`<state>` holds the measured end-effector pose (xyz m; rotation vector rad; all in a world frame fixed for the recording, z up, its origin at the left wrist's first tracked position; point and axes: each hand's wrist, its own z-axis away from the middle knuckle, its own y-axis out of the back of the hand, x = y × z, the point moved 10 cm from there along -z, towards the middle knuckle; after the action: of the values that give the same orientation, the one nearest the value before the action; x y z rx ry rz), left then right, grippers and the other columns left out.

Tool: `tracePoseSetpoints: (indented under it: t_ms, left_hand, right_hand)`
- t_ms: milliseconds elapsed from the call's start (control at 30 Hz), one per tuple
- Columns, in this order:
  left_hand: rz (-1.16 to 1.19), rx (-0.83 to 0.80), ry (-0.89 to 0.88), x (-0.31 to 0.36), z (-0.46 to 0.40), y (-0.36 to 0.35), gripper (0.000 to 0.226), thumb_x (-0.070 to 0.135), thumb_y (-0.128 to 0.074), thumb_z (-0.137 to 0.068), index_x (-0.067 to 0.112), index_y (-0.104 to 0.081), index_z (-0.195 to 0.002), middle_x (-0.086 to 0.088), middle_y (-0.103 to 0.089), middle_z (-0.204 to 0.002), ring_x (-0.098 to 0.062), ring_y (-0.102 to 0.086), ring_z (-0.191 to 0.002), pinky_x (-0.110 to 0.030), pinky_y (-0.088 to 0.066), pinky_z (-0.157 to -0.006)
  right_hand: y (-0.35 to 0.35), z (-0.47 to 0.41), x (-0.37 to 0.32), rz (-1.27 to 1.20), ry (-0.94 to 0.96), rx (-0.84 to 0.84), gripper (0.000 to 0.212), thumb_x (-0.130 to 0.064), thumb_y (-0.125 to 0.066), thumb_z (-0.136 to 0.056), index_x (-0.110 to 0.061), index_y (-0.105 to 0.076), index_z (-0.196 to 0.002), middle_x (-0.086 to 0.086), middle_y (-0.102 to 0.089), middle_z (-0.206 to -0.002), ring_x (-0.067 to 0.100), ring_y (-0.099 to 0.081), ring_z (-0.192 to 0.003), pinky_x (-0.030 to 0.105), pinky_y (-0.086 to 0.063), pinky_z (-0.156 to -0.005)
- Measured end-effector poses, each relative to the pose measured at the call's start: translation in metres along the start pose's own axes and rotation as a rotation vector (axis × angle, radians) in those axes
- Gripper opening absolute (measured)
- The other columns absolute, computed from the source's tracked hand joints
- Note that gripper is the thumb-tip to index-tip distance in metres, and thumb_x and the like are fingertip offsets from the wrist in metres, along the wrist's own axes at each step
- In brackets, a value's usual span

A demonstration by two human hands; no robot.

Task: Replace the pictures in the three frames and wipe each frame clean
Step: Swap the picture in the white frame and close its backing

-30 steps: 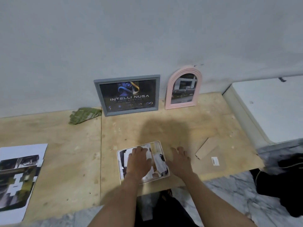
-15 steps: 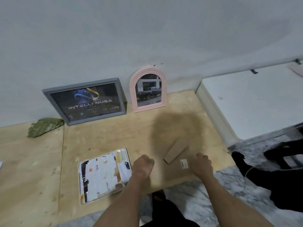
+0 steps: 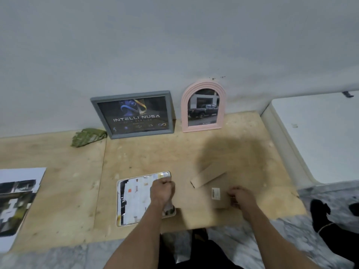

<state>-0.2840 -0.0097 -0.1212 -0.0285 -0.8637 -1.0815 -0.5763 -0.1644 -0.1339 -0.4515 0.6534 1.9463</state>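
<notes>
**Both hands curled at the near edge of the plywood**

Your left hand (image 3: 162,193) sits with fingers curled over the right edge of the rounded-corner frame (image 3: 136,199) lying flat on the plywood board (image 3: 58,191); whether it actually grips the rim cannot be told. Your right hand (image 3: 241,197) is curled at the near end of the brown cardboard backing (image 3: 209,178), a flat matte strip with a small white label (image 3: 215,193); grip likewise unclear. The flat frame shows a glossy, patchy white surface. Against the wall lean a grey rectangular frame (image 3: 134,114), holding a dark logo print, and just to its right a pink ribbed arch frame (image 3: 203,107) with a truck photo. A crumpled green cloth (image 3: 87,136) lies left of the grey frame. A loose printed sheet (image 3: 17,200) rests at far left.
</notes>
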Motion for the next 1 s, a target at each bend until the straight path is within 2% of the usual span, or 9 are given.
tracePoseSetpoints:
  t_ms: [133,233,300,367,467,600,767,867,1000]
  left_hand:
    - [0.119,0.176,0.063,-0.047,-0.006,0.099,0.036,0.003,-0.069,-0.075,0.022,-0.069,-0.044,0.001,-0.067,-0.057,-0.027,-0.060,-0.068,-0.040,-0.050,-0.067]
    - [0.181,0.258,0.112,-0.094,-0.007,0.155,0.008,0.012,-0.075,-0.071,0.020,-0.078,-0.071,-0.009,-0.075,-0.075,-0.033,-0.066,-0.073,-0.051,-0.057,-0.077]
    - [0.193,0.296,0.133,-0.104,0.001,0.180,0.009,0.007,-0.074,-0.077,0.016,-0.076,-0.078,-0.010,-0.075,-0.078,-0.036,-0.068,-0.075,-0.051,-0.059,-0.076]
    - [0.197,0.304,0.125,-0.106,0.005,0.191,0.013,0.002,-0.071,-0.080,0.015,-0.076,-0.078,-0.007,-0.074,-0.073,-0.032,-0.067,-0.072,-0.046,-0.058,-0.074]
    - [0.148,0.291,0.099,-0.107,0.001,0.194,0.015,0.007,-0.071,-0.079,0.019,-0.078,-0.086,-0.004,-0.075,-0.085,-0.030,-0.068,-0.085,-0.038,-0.056,-0.083]
    - [0.055,0.275,0.066,-0.108,0.005,0.189,0.026,0.010,-0.069,-0.080,0.032,-0.066,-0.068,0.010,-0.068,-0.075,-0.023,-0.063,-0.082,-0.027,-0.043,-0.073]
    - [-0.023,0.244,0.026,-0.112,-0.003,0.185,0.014,0.010,-0.065,-0.082,0.024,-0.067,-0.085,0.006,-0.068,-0.079,-0.022,-0.063,-0.084,-0.027,-0.042,-0.070]
    - [-0.022,0.214,0.032,-0.112,-0.007,0.179,0.014,0.013,-0.066,-0.084,0.025,-0.062,-0.078,0.006,-0.065,-0.075,-0.021,-0.060,-0.080,-0.027,-0.039,-0.064]
    - [0.171,0.141,0.113,-0.121,-0.015,0.174,0.002,0.018,-0.072,-0.085,0.019,-0.070,-0.084,0.004,-0.070,-0.087,-0.026,-0.064,-0.093,-0.034,-0.050,-0.086]
  right_hand:
    - [-0.097,0.019,-0.011,0.118,0.062,-0.156,0.016,0.000,-0.059,-0.084,-0.011,-0.059,-0.073,0.010,-0.056,-0.066,0.020,-0.050,-0.058,0.029,-0.043,-0.056]
    - [-0.156,0.035,-0.007,0.216,0.079,-0.201,0.011,-0.001,-0.057,-0.084,-0.009,-0.059,-0.077,0.010,-0.055,-0.064,0.021,-0.051,-0.059,0.031,-0.046,-0.057]
    - [-0.184,0.043,-0.004,0.267,0.098,-0.200,0.008,-0.001,-0.057,-0.082,-0.007,-0.063,-0.080,0.010,-0.056,-0.061,0.021,-0.052,-0.056,0.029,-0.046,-0.053]
    - [-0.196,0.048,-0.001,0.307,0.124,-0.165,0.006,-0.001,-0.059,-0.080,-0.003,-0.065,-0.081,0.012,-0.059,-0.059,0.022,-0.053,-0.053,0.030,-0.046,-0.052]
    - [-0.198,0.049,0.007,0.322,0.138,-0.101,0.006,0.000,-0.060,-0.077,-0.001,-0.064,-0.081,0.017,-0.061,-0.064,0.025,-0.056,-0.055,0.032,-0.047,-0.055]
    - [-0.194,0.047,0.022,0.380,0.132,-0.033,0.010,0.002,-0.058,-0.077,-0.007,-0.057,-0.071,0.018,-0.059,-0.066,0.027,-0.056,-0.060,0.035,-0.050,-0.054]
    - [-0.190,0.045,0.018,0.489,0.215,0.084,0.007,-0.009,-0.061,-0.076,-0.003,-0.065,-0.076,0.014,-0.067,-0.074,0.030,-0.063,-0.073,0.041,-0.052,-0.068]
    - [-0.195,0.051,0.012,0.415,0.212,0.072,0.005,-0.011,-0.061,-0.080,-0.009,-0.066,-0.081,0.009,-0.067,-0.081,0.027,-0.062,-0.079,0.038,-0.051,-0.073]
    - [-0.207,0.049,0.026,0.199,0.052,-0.056,0.012,-0.025,-0.066,-0.084,-0.013,-0.066,-0.087,0.009,-0.070,-0.088,0.027,-0.065,-0.084,0.037,-0.053,-0.072]
